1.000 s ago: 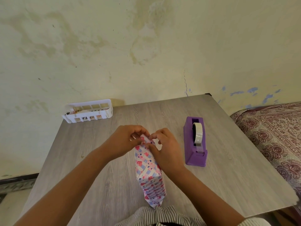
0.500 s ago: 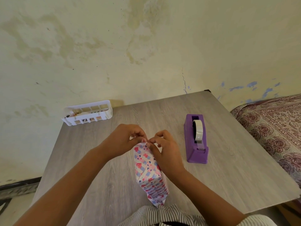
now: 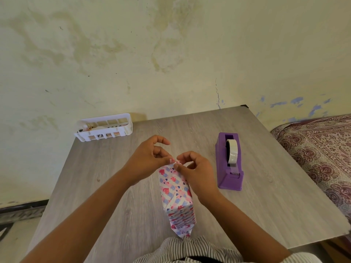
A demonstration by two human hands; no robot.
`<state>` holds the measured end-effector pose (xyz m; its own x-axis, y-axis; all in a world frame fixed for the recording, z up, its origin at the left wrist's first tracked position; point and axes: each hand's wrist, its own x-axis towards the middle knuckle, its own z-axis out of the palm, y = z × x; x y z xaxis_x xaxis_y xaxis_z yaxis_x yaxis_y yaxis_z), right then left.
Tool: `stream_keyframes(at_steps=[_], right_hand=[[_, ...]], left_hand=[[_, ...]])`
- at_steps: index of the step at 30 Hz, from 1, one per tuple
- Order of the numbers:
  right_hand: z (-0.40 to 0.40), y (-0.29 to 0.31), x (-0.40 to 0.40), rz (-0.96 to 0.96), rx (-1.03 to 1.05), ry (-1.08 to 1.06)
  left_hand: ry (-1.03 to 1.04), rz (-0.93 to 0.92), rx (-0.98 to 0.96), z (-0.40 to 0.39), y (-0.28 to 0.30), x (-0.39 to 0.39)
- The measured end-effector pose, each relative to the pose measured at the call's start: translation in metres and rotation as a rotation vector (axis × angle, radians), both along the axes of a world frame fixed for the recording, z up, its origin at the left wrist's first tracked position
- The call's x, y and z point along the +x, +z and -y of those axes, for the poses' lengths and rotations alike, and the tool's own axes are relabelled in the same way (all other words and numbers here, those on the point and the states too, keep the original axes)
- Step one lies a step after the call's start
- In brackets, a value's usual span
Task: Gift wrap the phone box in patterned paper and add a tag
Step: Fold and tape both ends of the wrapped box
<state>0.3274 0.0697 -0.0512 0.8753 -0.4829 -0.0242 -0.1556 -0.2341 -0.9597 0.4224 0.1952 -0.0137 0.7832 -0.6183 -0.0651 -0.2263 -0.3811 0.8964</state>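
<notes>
The wrapped box (image 3: 177, 194) is lying lengthwise mid-worktop (image 3: 266, 215), near the person. The left hand (image 3: 148, 160) and right hand (image 3: 197, 171) are each pinching the paper flap at its far end, probably creasing it; the tape dispenser (image 3: 229, 162) is waiting just right.

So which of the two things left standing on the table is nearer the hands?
The purple tape dispenser, just beside the right hand; the white basket sits at the far left corner.
</notes>
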Motion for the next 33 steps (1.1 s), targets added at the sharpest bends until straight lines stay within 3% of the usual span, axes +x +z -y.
stream_keyframes(at_steps=[7, 9, 13, 18, 20, 24, 26, 33], right_hand=[[0.014, 0.003, 0.003, 0.016, 0.25, 0.027], [0.018, 0.0, 0.003, 0.003, 0.291, 0.026], [0.022, -0.002, 0.002, 0.01, 0.291, 0.065], [0.029, -0.002, 0.0, -0.025, 0.216, 0.181], [0.029, -0.001, 0.0, -0.008, 0.113, 0.206], [0.03, 0.001, -0.003, 0.114, -0.423, 0.289], [0.03, 0.001, -0.003, 0.144, -0.559, 0.312], [0.036, 0.002, -0.002, 0.117, -0.556, 0.172]], left_hand=[[-0.036, 0.025, 0.075, -0.006, -0.013, -0.005], [-0.019, -0.064, 0.031, -0.008, -0.02, -0.01], [0.07, -0.251, -0.095, -0.009, -0.032, -0.016], [0.065, -0.183, -0.141, -0.009, -0.037, -0.021], [0.055, -0.146, -0.153, -0.009, -0.038, -0.021], [0.041, -0.104, -0.187, -0.009, -0.043, -0.025], [0.052, -0.11, -0.219, -0.007, -0.045, -0.03], [-0.188, -0.015, -0.041, -0.015, -0.066, -0.045]])
